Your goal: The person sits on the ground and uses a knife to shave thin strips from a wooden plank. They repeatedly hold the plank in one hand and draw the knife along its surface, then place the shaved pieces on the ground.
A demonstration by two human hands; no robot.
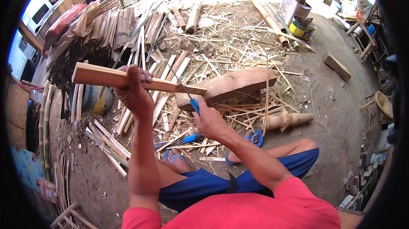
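My left hand [137, 95] is closed around a split bamboo slat [96, 74], raised in front of me with its far end pointing left. The slat's narrower right end reaches over a thick wooden block [238, 85] on the ground; whether it touches the block I cannot tell. My right hand [211, 121] grips the blue handle of a knife [195, 106]. Its thin blade slants up and to the left, across the slat near its right end. Below my hands, another blue-handled tool [194, 138] lies among the strips, its blade partly covered.
Bamboo strips and shavings [238, 37] litter the ground ahead. Stacked slats [123, 28] stand at the far left. A short bamboo piece [289, 120] lies right of the block, and a wood offcut [337, 66] farther right. Yellow-banded cans [298, 28] stand by a post.
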